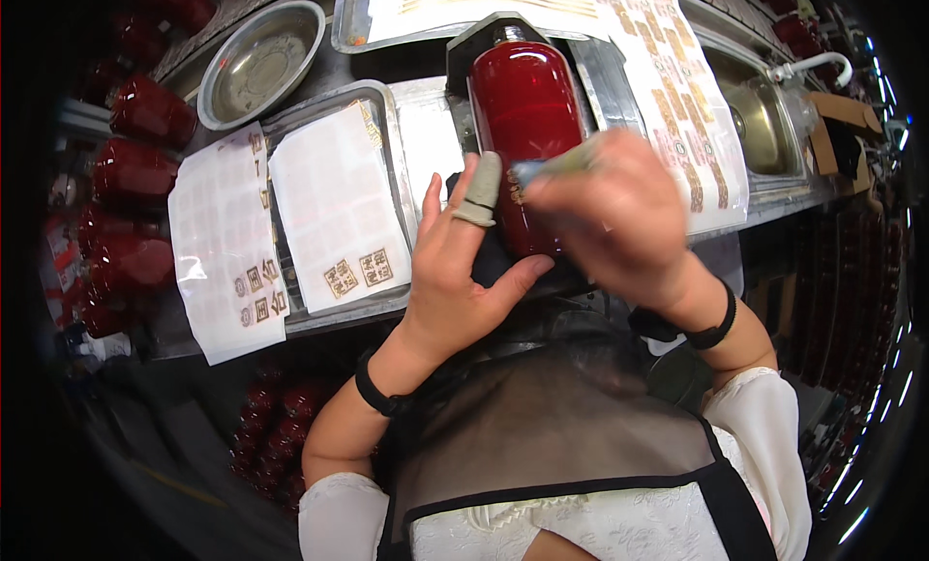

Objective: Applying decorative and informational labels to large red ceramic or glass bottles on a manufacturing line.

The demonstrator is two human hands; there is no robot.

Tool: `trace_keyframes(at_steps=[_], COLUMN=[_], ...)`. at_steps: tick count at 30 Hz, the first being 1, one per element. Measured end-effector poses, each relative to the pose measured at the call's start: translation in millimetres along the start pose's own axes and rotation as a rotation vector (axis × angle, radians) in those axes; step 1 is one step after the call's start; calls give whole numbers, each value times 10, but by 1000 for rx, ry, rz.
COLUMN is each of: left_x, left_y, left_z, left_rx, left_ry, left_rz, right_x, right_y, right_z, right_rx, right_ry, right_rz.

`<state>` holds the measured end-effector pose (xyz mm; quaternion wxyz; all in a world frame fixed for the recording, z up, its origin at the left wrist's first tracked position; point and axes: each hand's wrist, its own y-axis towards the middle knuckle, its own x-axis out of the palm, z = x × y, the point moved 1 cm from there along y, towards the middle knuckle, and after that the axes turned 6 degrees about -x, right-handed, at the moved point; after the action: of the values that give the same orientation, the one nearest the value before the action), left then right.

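Note:
A dark red glass bottle (527, 97) lies in a dark cradle (460, 63), its neck pointing away from me. Small gold markings (516, 186) show on its side between my hands. My left hand (455, 261) has its fingers spread against the bottle's left side and its thumb at the near end; a pale finger cot (481, 186) covers one finger. Above the bottle's right side, my right hand (619, 208) is curled and blurred by motion. A bluish-grey piece shows at its fingertips by the markings; I cannot make out what it is.
White transfer sheets with gold designs (339, 203) lie on a metal tray (392, 126) at the left. Beyond it stands a metal bowl (261, 63). More sheets (677, 106) lie at right, beside a sink (760, 116). Red bottles (135, 169) crowd the left edge.

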<state>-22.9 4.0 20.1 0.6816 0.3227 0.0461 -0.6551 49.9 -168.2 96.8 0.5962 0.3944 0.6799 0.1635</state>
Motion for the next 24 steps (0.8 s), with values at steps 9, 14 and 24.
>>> trace_keyframes(at_steps=[9, 14, 24], left_x=[86, 138, 88], left_y=[259, 229, 178], left_z=[183, 42, 6], left_rx=[47, -16, -173], left_ry=[215, 83, 19], left_rz=[-33, 7, -172], right_x=[-124, -115, 4], right_y=[-283, -424, -590], right_z=[102, -252, -441], right_rx=[630, 277, 118], right_ry=[278, 324, 96], right_rz=[340, 167, 145])
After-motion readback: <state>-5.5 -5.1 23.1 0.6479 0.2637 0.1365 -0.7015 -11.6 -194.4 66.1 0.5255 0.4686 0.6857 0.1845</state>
